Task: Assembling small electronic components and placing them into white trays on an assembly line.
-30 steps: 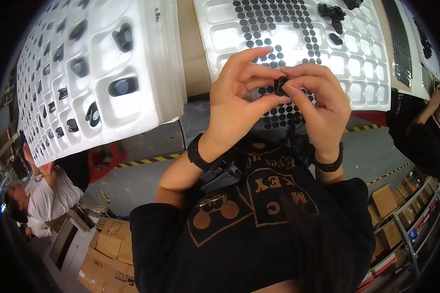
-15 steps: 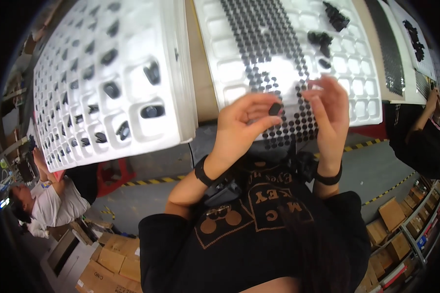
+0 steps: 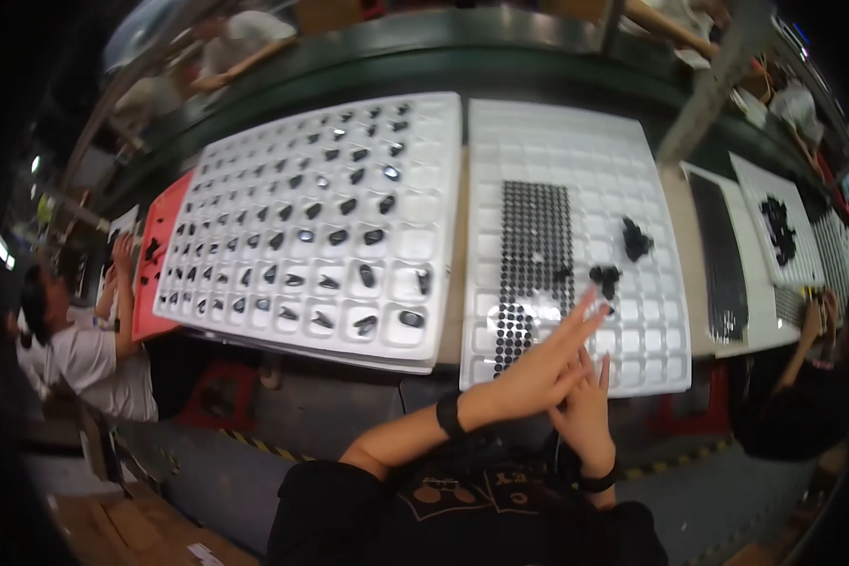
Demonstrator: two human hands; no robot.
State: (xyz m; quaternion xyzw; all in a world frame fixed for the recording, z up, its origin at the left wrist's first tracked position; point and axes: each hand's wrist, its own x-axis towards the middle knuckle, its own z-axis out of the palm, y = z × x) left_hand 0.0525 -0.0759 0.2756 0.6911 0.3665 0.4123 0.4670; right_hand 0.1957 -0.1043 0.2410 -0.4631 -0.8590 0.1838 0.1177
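Note:
My left hand (image 3: 542, 373) reaches across the white compartment tray (image 3: 646, 363), fingers stretched toward a small heap of black parts (image 3: 605, 278). It looks open, and I see nothing held in it. Just below and partly behind its fingers is my right hand (image 3: 587, 420), with one finger stretched up and the thumb apart. Its other fingers are partly hidden, and no held thing shows. Left of the heap lies a sheet of small black round pads (image 3: 536, 222), thinned out at its near end. A larger heap of black parts (image 3: 636, 241) sits farther back.
On the left stands a white tray (image 3: 415, 241) with small black parts in most compartments. A red tray (image 3: 160, 255) lies beyond it. People work at both sides and across the green bench (image 3: 377, 58). A metal post (image 3: 712, 90) rises behind the right tray.
The view has tilted up and shows more of the bench. The black piece in my left hand no longer shows. That hand has moved right and crosses above my right hand.

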